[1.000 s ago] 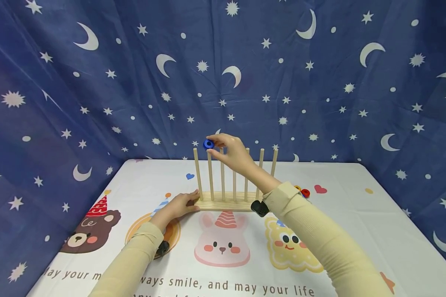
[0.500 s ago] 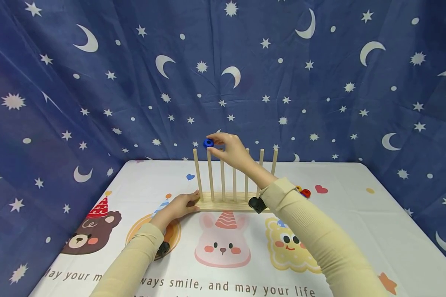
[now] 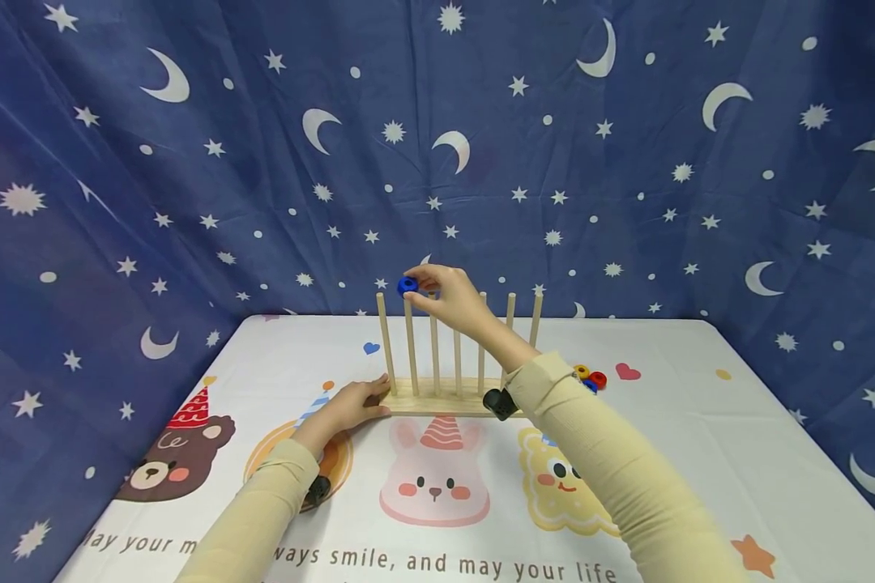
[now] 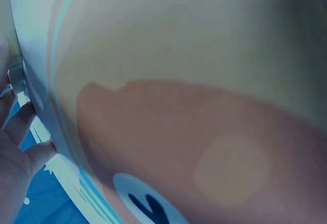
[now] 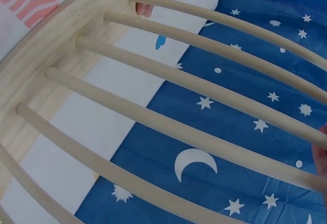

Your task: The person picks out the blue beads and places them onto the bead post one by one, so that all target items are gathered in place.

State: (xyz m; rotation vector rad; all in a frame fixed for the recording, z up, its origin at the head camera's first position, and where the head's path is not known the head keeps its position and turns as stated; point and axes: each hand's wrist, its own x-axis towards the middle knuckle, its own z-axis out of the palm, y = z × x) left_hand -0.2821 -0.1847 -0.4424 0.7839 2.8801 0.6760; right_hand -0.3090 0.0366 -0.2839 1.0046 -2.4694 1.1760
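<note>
In the head view my right hand (image 3: 458,304) pinches a small blue ring (image 3: 403,288) between thumb and fingers. The ring sits at the top of the second peg (image 3: 411,348) from the left; whether the peg tip has entered its hole I cannot tell. My left hand (image 3: 348,406) grips the left end of the wooden peg rack (image 3: 445,404), thumb in front and fingers behind. In the left wrist view that hand (image 4: 15,152) shows at the left edge. Bare pegs (image 5: 199,91) cross the right wrist view, with right-hand fingertips (image 5: 321,157) at the right edge.
Beyond my right sleeve lie a yellow ring (image 3: 582,372), a red ring (image 3: 598,379) and another blue ring (image 3: 591,387). Several upright pegs stand in a row beside the held ring. A star-patterned curtain (image 3: 437,227) hangs behind the printed white tablecloth (image 3: 671,421).
My right forearm has shifted slightly left, uncovering more of the loose rings. The held blue ring stays at the second peg's top, dipping very slightly. My left hand keeps its place.
</note>
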